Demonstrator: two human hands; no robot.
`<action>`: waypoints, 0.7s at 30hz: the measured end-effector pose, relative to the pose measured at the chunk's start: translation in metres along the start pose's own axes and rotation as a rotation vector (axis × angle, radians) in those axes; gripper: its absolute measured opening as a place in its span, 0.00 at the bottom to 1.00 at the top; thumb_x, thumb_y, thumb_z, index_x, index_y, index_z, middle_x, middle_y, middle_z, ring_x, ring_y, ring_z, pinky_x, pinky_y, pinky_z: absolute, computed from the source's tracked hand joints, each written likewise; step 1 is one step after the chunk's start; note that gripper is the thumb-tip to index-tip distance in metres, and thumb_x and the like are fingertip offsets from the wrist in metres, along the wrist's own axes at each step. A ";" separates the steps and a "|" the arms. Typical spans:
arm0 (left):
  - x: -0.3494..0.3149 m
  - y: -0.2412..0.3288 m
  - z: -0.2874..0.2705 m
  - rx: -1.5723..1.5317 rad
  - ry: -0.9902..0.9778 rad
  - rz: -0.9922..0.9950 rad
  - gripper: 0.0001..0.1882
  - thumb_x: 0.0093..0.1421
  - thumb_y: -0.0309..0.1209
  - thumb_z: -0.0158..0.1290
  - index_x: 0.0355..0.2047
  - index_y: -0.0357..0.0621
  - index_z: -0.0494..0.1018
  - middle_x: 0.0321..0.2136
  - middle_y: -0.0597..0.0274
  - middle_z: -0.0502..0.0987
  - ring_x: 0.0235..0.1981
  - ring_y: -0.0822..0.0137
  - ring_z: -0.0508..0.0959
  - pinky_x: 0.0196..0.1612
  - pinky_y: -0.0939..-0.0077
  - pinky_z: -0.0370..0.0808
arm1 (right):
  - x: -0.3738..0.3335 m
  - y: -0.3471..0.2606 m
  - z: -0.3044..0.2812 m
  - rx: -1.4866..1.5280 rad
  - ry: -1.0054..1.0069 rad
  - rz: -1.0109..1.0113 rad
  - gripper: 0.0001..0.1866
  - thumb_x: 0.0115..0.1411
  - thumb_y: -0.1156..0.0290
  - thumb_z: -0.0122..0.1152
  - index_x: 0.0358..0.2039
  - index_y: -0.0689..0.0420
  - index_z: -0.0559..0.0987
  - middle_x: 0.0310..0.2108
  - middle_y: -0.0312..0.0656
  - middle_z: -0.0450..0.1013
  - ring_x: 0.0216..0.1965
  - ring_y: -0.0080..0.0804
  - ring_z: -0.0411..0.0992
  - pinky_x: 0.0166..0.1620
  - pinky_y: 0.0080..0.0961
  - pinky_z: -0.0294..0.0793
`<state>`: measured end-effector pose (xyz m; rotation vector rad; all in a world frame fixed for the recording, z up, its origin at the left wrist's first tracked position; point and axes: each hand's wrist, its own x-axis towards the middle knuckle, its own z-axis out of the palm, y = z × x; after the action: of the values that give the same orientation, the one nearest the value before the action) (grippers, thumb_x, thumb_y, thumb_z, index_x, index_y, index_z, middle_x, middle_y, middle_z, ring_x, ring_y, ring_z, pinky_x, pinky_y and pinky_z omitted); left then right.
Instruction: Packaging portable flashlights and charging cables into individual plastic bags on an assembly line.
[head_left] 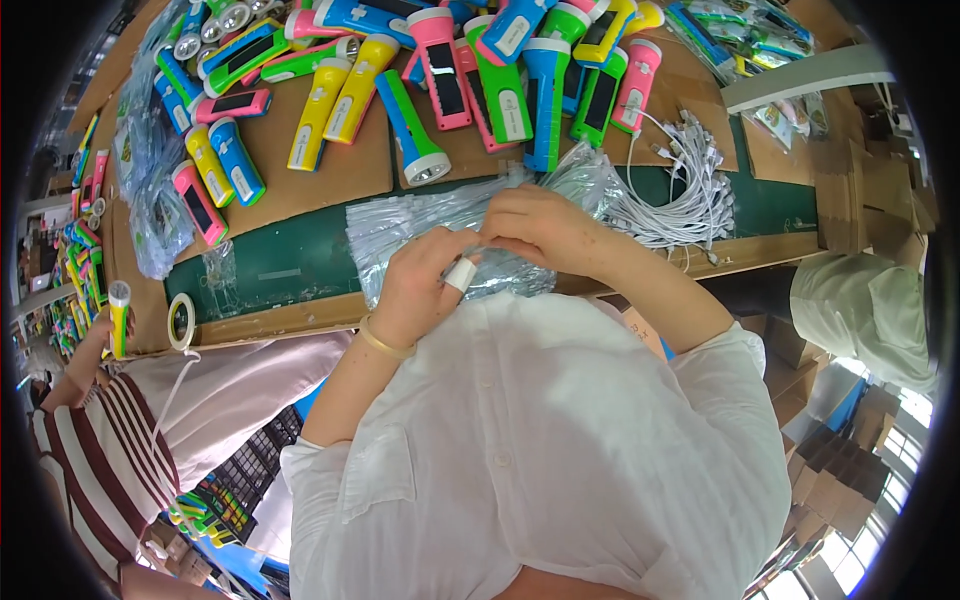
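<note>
My left hand [415, 280], with white tape around one finger and a band at the wrist, is closed over a pile of clear plastic bags [385, 228]. Against it comes my right hand [545, 228], its fingers bent and pinched together. Both sets of fingertips meet at a clear plastic bag [512, 280] that lies at the front of the pile; the exact grip is partly hidden by the fingers. Just beyond the hands lie a green and blue flashlight [412, 130] and a blue flashlight [545, 105]. A bundle of white cables [690, 195] rests right of my right hand.
Many colourful flashlights [360, 90] cover cardboard at the back of the green table [290, 262]. More plastic bags [150, 190] are heaped at left, near a tape roll [181, 321]. A co-worker's hand [108, 325] holds a flashlight at far left; another person [865, 320] is at right.
</note>
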<state>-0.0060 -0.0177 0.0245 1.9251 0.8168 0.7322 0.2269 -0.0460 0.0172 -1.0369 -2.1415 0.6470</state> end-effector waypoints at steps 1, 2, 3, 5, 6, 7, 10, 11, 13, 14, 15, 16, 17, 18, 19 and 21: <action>0.003 0.000 0.003 0.099 -0.032 0.101 0.11 0.57 0.21 0.60 0.41 0.42 0.77 0.30 0.55 0.78 0.27 0.58 0.79 0.32 0.68 0.76 | -0.001 0.001 -0.001 0.014 -0.047 0.007 0.09 0.55 0.75 0.68 0.36 0.53 0.77 0.36 0.38 0.73 0.42 0.40 0.73 0.45 0.38 0.71; 0.006 -0.001 0.003 0.202 -0.063 0.199 0.10 0.56 0.20 0.59 0.39 0.42 0.77 0.29 0.54 0.77 0.28 0.54 0.78 0.33 0.65 0.75 | -0.005 0.002 -0.003 0.003 -0.042 0.016 0.09 0.55 0.75 0.68 0.36 0.53 0.77 0.36 0.38 0.73 0.42 0.40 0.73 0.45 0.38 0.71; 0.008 -0.005 0.002 0.199 -0.086 0.226 0.10 0.53 0.18 0.56 0.36 0.42 0.77 0.29 0.52 0.77 0.30 0.48 0.78 0.33 0.61 0.75 | -0.009 0.003 -0.005 -0.051 -0.072 0.028 0.09 0.54 0.75 0.68 0.35 0.53 0.77 0.36 0.37 0.72 0.41 0.40 0.73 0.45 0.37 0.71; 0.008 -0.006 0.000 0.213 -0.087 0.222 0.11 0.52 0.18 0.56 0.36 0.42 0.77 0.29 0.54 0.77 0.30 0.49 0.78 0.33 0.61 0.75 | -0.017 0.006 -0.015 -0.109 -0.102 0.048 0.09 0.54 0.75 0.68 0.34 0.53 0.77 0.36 0.37 0.72 0.41 0.40 0.73 0.46 0.37 0.71; 0.006 -0.006 -0.002 0.235 -0.081 0.215 0.12 0.51 0.17 0.56 0.36 0.42 0.76 0.28 0.55 0.76 0.30 0.51 0.78 0.34 0.61 0.76 | -0.028 0.007 -0.028 -0.226 -0.129 0.092 0.09 0.53 0.75 0.69 0.34 0.54 0.78 0.35 0.37 0.73 0.41 0.40 0.73 0.45 0.36 0.72; 0.002 -0.010 -0.003 0.199 -0.074 0.163 0.13 0.50 0.16 0.56 0.36 0.43 0.77 0.28 0.55 0.77 0.31 0.50 0.78 0.35 0.61 0.76 | -0.039 0.010 -0.041 -0.342 -0.158 0.136 0.10 0.52 0.75 0.70 0.35 0.55 0.78 0.35 0.38 0.73 0.41 0.40 0.73 0.45 0.35 0.73; -0.001 -0.013 -0.010 0.215 -0.132 0.112 0.13 0.48 0.16 0.56 0.35 0.42 0.77 0.33 0.56 0.78 0.34 0.52 0.79 0.36 0.63 0.77 | -0.066 0.034 -0.087 -0.109 -0.032 0.416 0.11 0.55 0.72 0.69 0.40 0.56 0.80 0.33 0.40 0.75 0.35 0.41 0.76 0.39 0.38 0.74; 0.003 -0.011 -0.009 0.215 -0.133 0.115 0.13 0.48 0.16 0.56 0.35 0.42 0.77 0.33 0.56 0.78 0.34 0.52 0.79 0.36 0.63 0.77 | -0.063 0.039 -0.101 -0.068 0.074 0.508 0.13 0.56 0.72 0.70 0.42 0.57 0.80 0.33 0.42 0.76 0.34 0.40 0.76 0.37 0.40 0.74; 0.008 -0.005 -0.004 0.319 -0.123 0.325 0.15 0.46 0.17 0.58 0.35 0.43 0.76 0.39 0.60 0.79 0.38 0.56 0.80 0.37 0.65 0.77 | -0.048 0.064 -0.129 -0.337 0.382 0.748 0.18 0.59 0.68 0.67 0.48 0.60 0.78 0.43 0.44 0.79 0.38 0.41 0.79 0.42 0.40 0.77; 0.013 -0.007 -0.001 0.305 -0.228 0.414 0.18 0.41 0.17 0.58 0.35 0.44 0.77 0.44 0.58 0.77 0.40 0.52 0.80 0.39 0.61 0.77 | -0.043 0.084 -0.139 -0.527 0.398 0.849 0.24 0.56 0.61 0.69 0.51 0.58 0.78 0.43 0.46 0.79 0.43 0.40 0.79 0.44 0.39 0.78; 0.018 -0.003 0.001 0.305 -0.234 0.420 0.18 0.41 0.17 0.58 0.35 0.44 0.77 0.44 0.58 0.77 0.40 0.52 0.80 0.39 0.61 0.77 | -0.039 0.102 -0.146 -0.719 0.412 0.949 0.30 0.53 0.54 0.72 0.53 0.56 0.77 0.43 0.48 0.79 0.47 0.39 0.80 0.45 0.38 0.79; 0.023 0.005 0.005 0.258 -0.337 0.491 0.20 0.39 0.17 0.58 0.36 0.45 0.77 0.44 0.58 0.77 0.41 0.53 0.79 0.40 0.62 0.77 | -0.024 0.111 -0.150 -0.716 0.413 0.944 0.30 0.53 0.54 0.72 0.53 0.56 0.77 0.43 0.48 0.79 0.47 0.39 0.80 0.45 0.38 0.79; 0.026 0.011 0.009 0.210 -0.443 0.562 0.22 0.37 0.17 0.58 0.36 0.46 0.77 0.44 0.58 0.78 0.41 0.54 0.79 0.42 0.63 0.77 | -0.004 0.114 -0.153 -0.752 0.211 1.166 0.35 0.52 0.49 0.71 0.55 0.56 0.76 0.45 0.48 0.79 0.50 0.41 0.79 0.48 0.38 0.79; 0.027 0.010 0.012 0.197 -0.484 0.561 0.24 0.36 0.17 0.59 0.38 0.46 0.76 0.42 0.59 0.77 0.42 0.55 0.79 0.43 0.63 0.76 | 0.007 0.117 -0.156 -0.779 0.000 1.383 0.39 0.50 0.44 0.70 0.57 0.55 0.75 0.47 0.49 0.79 0.53 0.42 0.78 0.51 0.39 0.79; 0.028 0.012 0.011 0.201 -0.486 0.565 0.24 0.36 0.17 0.59 0.38 0.46 0.76 0.42 0.59 0.77 0.42 0.55 0.79 0.43 0.63 0.76 | 0.007 0.122 -0.160 -0.778 0.005 1.383 0.39 0.50 0.44 0.70 0.57 0.55 0.75 0.47 0.49 0.79 0.53 0.42 0.78 0.51 0.39 0.79; 0.029 0.017 0.007 0.189 -0.477 0.529 0.22 0.37 0.17 0.59 0.37 0.45 0.77 0.39 0.59 0.77 0.40 0.54 0.79 0.41 0.63 0.75 | -0.003 0.137 -0.164 -0.809 -0.072 1.391 0.41 0.49 0.42 0.71 0.57 0.56 0.75 0.48 0.49 0.79 0.54 0.43 0.78 0.53 0.40 0.78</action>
<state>0.0212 -0.0051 0.0416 2.3904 0.0772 0.4662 0.4161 0.0523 0.0323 -3.0022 -1.4081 0.3150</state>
